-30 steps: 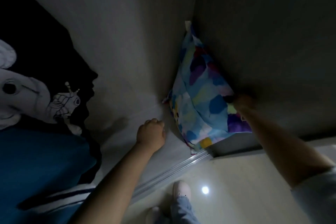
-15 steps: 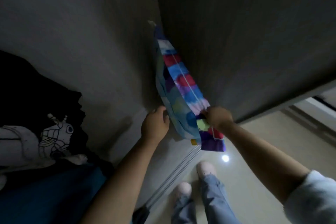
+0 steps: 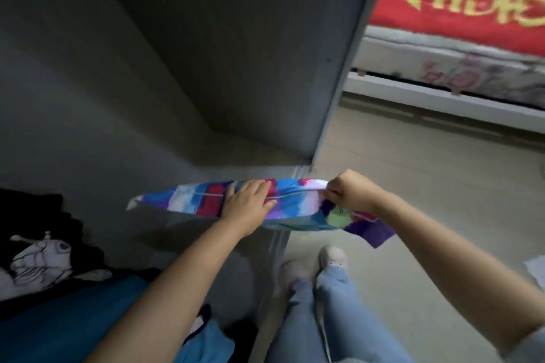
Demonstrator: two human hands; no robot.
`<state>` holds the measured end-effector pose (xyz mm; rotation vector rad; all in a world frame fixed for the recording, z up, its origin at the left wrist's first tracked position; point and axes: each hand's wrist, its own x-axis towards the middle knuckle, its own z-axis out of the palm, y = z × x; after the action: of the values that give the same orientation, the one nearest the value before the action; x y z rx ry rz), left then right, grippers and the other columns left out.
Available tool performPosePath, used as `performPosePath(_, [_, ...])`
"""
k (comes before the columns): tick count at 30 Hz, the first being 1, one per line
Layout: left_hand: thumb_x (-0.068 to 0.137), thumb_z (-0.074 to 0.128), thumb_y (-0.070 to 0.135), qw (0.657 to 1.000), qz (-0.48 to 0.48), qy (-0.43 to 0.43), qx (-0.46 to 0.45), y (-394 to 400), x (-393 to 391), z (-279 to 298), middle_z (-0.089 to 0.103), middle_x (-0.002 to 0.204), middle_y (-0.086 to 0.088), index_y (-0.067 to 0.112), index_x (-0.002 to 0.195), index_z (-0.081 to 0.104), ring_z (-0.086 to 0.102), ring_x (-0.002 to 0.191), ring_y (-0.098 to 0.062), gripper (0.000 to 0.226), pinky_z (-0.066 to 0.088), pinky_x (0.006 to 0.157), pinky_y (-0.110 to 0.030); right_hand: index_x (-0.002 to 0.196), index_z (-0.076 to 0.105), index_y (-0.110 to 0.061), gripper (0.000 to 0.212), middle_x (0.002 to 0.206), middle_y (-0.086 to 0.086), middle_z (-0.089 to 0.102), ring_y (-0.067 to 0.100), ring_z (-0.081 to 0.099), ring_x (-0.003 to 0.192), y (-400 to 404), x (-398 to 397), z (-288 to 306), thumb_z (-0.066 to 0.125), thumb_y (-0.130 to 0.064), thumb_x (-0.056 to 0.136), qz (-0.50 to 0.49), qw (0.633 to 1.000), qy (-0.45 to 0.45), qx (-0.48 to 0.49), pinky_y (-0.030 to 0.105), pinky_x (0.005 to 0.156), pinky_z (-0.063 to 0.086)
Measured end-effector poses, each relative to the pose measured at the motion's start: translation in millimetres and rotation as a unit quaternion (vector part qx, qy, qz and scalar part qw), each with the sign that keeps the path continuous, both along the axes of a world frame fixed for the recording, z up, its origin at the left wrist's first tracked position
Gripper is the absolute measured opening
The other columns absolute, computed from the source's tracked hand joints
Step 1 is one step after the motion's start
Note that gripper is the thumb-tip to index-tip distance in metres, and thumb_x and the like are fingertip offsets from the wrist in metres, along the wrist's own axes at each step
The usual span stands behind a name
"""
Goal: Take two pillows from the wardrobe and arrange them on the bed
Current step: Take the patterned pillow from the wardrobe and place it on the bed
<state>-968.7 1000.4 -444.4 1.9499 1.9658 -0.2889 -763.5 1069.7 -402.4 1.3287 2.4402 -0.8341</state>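
Observation:
A flat pillow [image 3: 298, 209] in a patchwork cover of blue, red, white and purple hangs edge-up at the wardrobe's open front, above the floor track. My right hand [image 3: 349, 193] pinches its top seam near the right end. My left hand [image 3: 246, 206] lies flat across the pillow's middle with fingers spread over the seam. The wardrobe's [image 3: 141, 74] grey inner walls fill the upper left. The bed [image 3: 460, 68] shows at the upper right, covered with a red spread bearing yellow letters.
Folded black, white and blue clothes [image 3: 44, 268] lie at the wardrobe's lower left. The wardrobe's side panel edge [image 3: 348, 68] stands between the compartment and the bed. My legs in jeans and pale shoes [image 3: 312, 265] stand on the beige floor.
The pillow has come out of the wardrobe's back corner to its front edge, turned from upright to lengthwise. My left hand now rests on it. The view swung right, showing the bed.

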Motion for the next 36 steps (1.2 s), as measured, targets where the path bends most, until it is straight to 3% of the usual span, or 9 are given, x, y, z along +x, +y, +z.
performPosePath(3, [0.083, 0.054, 0.028, 0.987, -0.083, -0.037, 0.136, 13.6, 41.5, 14.1, 0.073, 0.091, -0.008, 0.014, 0.091, 0.071, 0.069, 0.086, -0.023, 0.023, 0.052, 0.076, -0.035, 0.082, 0.065, 0.009, 0.030, 0.092, 0.034, 0.065, 0.041, 0.049, 0.070, 5.2, 46.2, 22.3, 0.049, -0.015, 0.091, -0.024, 0.999, -0.026, 0.022, 0.040, 0.070, 0.044])
performPosePath(5, [0.073, 0.045, 0.025, 0.978, -0.112, -0.026, 0.177, 30.9, 73.7, 28.0, 0.066, 0.053, -0.004, 0.012, 0.053, 0.067, 0.066, 0.048, -0.019, 0.032, 0.050, 0.046, -0.023, 0.086, 0.066, 0.007, 0.029, 0.094, 0.031, 0.066, 0.041, 0.058, 0.079, 13.8, 74.4, 34.1, 0.048, -0.016, 0.091, -0.027, 0.998, -0.051, 0.036, 0.038, 0.070, 0.045])
performPosePath(9, [0.055, 0.086, 0.014, 0.966, -0.130, -0.053, 0.215, 87.0, 130.1, 54.7, 0.061, 0.041, -0.006, 0.010, 0.042, 0.059, 0.059, 0.033, -0.018, 0.030, 0.046, 0.037, -0.019, 0.090, 0.066, 0.004, 0.030, 0.097, 0.027, 0.067, 0.038, 0.062, 0.086, 40.8, 128.7, 58.3, 0.047, -0.019, 0.092, -0.052, 0.991, -0.101, 0.064, 0.035, 0.072, 0.049])
performPosePath(11, [0.044, 0.093, 0.009, 0.965, -0.136, -0.069, 0.211, 119.5, 158.9, 67.9, 0.062, 0.042, -0.008, 0.008, 0.044, 0.060, 0.061, 0.036, -0.020, 0.033, 0.047, 0.038, -0.023, 0.090, 0.066, 0.002, 0.030, 0.099, 0.026, 0.067, 0.037, 0.063, 0.089, 63.1, 157.6, 72.6, 0.047, -0.021, 0.092, -0.076, 0.985, -0.118, 0.105, 0.034, 0.071, 0.049])
performPosePath(14, [0.083, 0.068, 0.011, 0.967, -0.134, -0.101, 0.193, 180.5, 210.6, 86.8, 0.070, 0.082, -0.018, 0.002, 0.076, 0.066, 0.068, 0.077, -0.030, 0.012, 0.049, 0.065, -0.036, 0.091, 0.066, -0.002, 0.029, 0.101, 0.021, 0.068, 0.035, 0.062, 0.090, 110.4, 207.0, 95.8, 0.046, -0.024, 0.091, -0.118, 0.967, -0.145, 0.171, 0.032, 0.065, 0.045])
performPosePath(16, [0.098, 0.043, 0.019, 0.963, -0.119, -0.116, 0.212, 227.1, 245.5, 92.2, 0.066, 0.106, -0.018, 0.002, 0.097, 0.062, 0.061, 0.099, -0.032, 0.026, 0.043, 0.080, -0.038, 0.087, 0.066, -0.002, 0.031, 0.098, 0.019, 0.069, 0.033, 0.062, 0.087, 146.6, 239.0, 107.4, 0.045, -0.024, 0.092, -0.150, 0.957, -0.152, 0.195, 0.030, 0.062, 0.039])
performPosePath(28, [0.097, 0.041, 0.016, 0.927, 0.006, -0.183, 0.326, 477.4, 347.2, 178.6, 0.062, 0.106, -0.027, -0.006, 0.092, 0.060, 0.058, 0.098, -0.041, 0.030, 0.045, 0.076, -0.044, 0.084, 0.066, 0.001, 0.035, 0.093, 0.024, 0.067, 0.037, 0.060, 0.085, 412.5, 323.9, 185.0, 0.041, -0.023, 0.093, -0.223, 0.897, -0.037, 0.380, 0.032, 0.060, 0.034])
performPosePath(32, [0.097, 0.040, 0.012, 0.895, 0.023, -0.181, 0.407, 591.6, 343.4, 236.4, 0.061, 0.110, -0.029, -0.007, 0.096, 0.060, 0.057, 0.101, -0.041, 0.028, 0.045, 0.079, -0.045, 0.089, 0.065, 0.002, 0.040, 0.096, 0.026, 0.068, 0.040, 0.062, 0.088, 511.3, 310.9, 232.0, 0.042, -0.029, 0.095, -0.252, 0.831, 0.007, 0.495, 0.037, 0.065, 0.041])
performPosePath(36, [0.096, 0.041, 0.011, 0.854, 0.024, -0.216, 0.473, 713.4, 331.0, 299.7, 0.059, 0.113, -0.026, -0.007, 0.097, 0.058, 0.054, 0.105, -0.040, 0.025, 0.042, 0.082, -0.046, 0.074, 0.062, 0.007, 0.042, 0.084, 0.029, 0.068, 0.043, 0.062, 0.075, 614.4, 284.6, 279.4, 0.045, -0.026, 0.094, -0.269, 0.748, 0.108, 0.596, 0.043, 0.065, 0.047])
